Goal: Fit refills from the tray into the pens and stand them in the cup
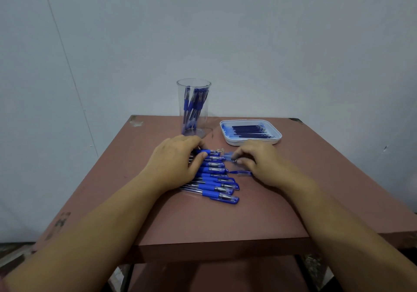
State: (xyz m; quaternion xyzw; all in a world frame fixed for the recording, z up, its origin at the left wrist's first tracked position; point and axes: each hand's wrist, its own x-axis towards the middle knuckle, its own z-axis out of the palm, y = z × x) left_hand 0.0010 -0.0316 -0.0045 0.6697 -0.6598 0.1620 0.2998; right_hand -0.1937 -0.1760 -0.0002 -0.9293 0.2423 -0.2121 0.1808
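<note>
Our left fingers (190, 141) grip a pen (209, 152) before the cup (194, 106), our right fingers (243, 161) pinch a small part (230, 156), refills (248, 130) lie in the tray (278, 136) beside the cup, and we fear this part slips from so light a pinch.

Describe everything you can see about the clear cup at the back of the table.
The cup is a tall, clear cylinder, plastic by its look, open at the top. It stands upright near the far edge of the table, left of the white tray. Several blue pens stand inside, leaning on its wall. The left hand lies just in front of its base, seemingly without touching it.
</note>
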